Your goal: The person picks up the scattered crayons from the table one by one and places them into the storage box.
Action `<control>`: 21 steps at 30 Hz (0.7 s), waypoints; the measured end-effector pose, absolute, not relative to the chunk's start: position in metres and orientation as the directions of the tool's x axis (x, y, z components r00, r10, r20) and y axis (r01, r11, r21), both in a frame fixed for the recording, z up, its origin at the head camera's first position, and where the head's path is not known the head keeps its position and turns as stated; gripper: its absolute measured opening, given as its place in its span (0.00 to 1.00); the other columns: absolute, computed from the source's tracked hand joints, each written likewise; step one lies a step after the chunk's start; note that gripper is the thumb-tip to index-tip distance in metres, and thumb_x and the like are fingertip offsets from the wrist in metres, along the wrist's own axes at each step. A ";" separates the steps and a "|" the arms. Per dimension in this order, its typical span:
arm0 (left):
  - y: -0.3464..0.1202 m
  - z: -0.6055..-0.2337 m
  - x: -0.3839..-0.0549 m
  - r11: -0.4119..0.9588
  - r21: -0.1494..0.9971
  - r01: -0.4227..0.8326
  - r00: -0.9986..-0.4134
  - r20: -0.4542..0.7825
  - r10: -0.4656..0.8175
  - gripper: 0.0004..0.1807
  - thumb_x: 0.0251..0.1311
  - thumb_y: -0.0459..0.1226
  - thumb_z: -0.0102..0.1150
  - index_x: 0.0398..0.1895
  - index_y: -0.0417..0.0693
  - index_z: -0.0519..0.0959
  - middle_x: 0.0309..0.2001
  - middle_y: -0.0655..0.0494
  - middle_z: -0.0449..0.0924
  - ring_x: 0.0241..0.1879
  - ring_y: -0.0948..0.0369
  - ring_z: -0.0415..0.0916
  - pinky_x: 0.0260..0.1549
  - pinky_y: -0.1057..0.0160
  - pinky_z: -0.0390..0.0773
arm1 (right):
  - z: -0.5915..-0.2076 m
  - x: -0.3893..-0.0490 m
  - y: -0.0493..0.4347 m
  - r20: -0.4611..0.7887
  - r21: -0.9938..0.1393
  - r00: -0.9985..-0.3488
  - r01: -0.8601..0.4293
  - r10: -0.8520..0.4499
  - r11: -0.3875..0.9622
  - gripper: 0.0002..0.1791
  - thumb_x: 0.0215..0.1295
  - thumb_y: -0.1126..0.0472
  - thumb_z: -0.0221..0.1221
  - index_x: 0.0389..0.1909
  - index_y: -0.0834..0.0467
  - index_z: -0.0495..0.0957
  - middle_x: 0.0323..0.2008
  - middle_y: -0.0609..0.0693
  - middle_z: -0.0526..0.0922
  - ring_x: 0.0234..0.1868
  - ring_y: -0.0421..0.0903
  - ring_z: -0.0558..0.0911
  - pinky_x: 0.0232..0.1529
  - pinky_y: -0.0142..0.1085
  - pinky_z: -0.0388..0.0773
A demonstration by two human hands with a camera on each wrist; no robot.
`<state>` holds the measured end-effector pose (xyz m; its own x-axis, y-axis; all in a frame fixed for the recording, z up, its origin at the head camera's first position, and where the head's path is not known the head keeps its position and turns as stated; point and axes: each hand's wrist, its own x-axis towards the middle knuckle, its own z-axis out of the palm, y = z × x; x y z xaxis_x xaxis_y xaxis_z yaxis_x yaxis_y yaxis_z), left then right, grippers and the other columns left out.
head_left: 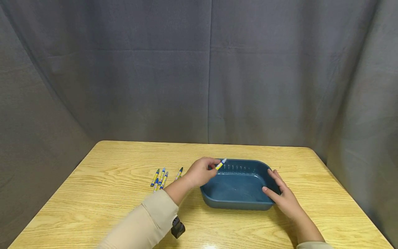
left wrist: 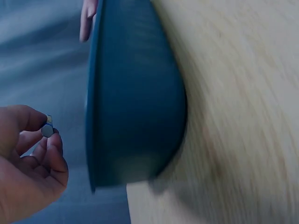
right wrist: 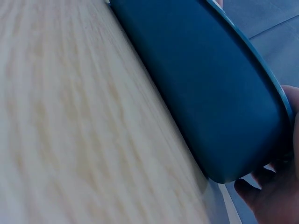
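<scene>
My left hand (head_left: 202, 172) pinches a crayon (head_left: 221, 164) between thumb and fingertips, with its pale tip angled up and away. The crayon has a yellow wrapper with blue bands; its grey-white end (left wrist: 47, 130) faces the camera in the left wrist view. This hand is above the left end of a dark teal plastic basin (head_left: 239, 205) with rounded corners. At the basin's right end, my right hand (head_left: 286, 200) grips the rim, thumb over the inner side and fingers along the outside. In the right wrist view, its fingers (right wrist: 268, 186) curl by the basin's outer wall.
Several similar crayons (head_left: 163, 179) lie in a loose group on the wooden table (head_left: 102, 193), left of the basin. Another crayon (head_left: 178, 173) lies closer to the left wrist, partly hidden by it. Grey curtains (head_left: 149, 86) hang behind and beside the table.
</scene>
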<state>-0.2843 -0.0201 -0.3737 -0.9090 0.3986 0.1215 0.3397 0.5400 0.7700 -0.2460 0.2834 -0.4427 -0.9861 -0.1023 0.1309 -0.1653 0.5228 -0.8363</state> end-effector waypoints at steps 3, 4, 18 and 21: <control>-0.006 -0.377 -0.283 0.549 0.759 0.350 -0.895 0.099 0.434 0.21 0.65 0.29 0.52 0.62 0.39 0.76 0.41 0.48 0.78 0.22 0.64 0.63 0.19 0.71 0.63 | -0.443 -0.246 0.283 0.123 -0.838 -0.987 -0.159 -0.103 0.523 0.42 0.67 0.54 0.60 0.77 0.56 0.51 0.78 0.65 0.38 0.76 0.70 0.41 0.68 0.70 0.43; -0.001 -0.378 -0.283 0.553 0.758 0.346 -0.894 0.088 0.439 0.21 0.66 0.29 0.52 0.62 0.39 0.76 0.41 0.49 0.78 0.21 0.64 0.62 0.19 0.70 0.62 | -0.443 -0.246 0.282 0.122 -0.837 -0.987 -0.158 -0.102 0.524 0.42 0.67 0.54 0.60 0.77 0.56 0.51 0.78 0.65 0.38 0.76 0.69 0.41 0.68 0.70 0.43; 0.064 -0.395 -0.281 0.644 0.715 0.270 -0.894 -0.061 0.443 0.18 0.62 0.29 0.58 0.56 0.43 0.81 0.40 0.51 0.82 0.28 0.65 0.70 0.26 0.71 0.69 | -0.443 -0.245 0.279 0.113 -0.846 -0.989 -0.147 -0.096 0.513 0.41 0.67 0.54 0.60 0.77 0.55 0.52 0.78 0.65 0.37 0.76 0.70 0.40 0.68 0.71 0.42; 0.073 -0.399 -0.283 0.680 0.685 0.261 -0.902 -0.078 0.425 0.17 0.61 0.29 0.59 0.54 0.45 0.82 0.41 0.52 0.84 0.33 0.64 0.74 0.32 0.70 0.73 | -0.443 -0.246 0.278 0.121 -0.847 -0.987 -0.156 -0.102 0.509 0.41 0.67 0.54 0.59 0.77 0.55 0.52 0.78 0.65 0.38 0.76 0.70 0.40 0.68 0.71 0.42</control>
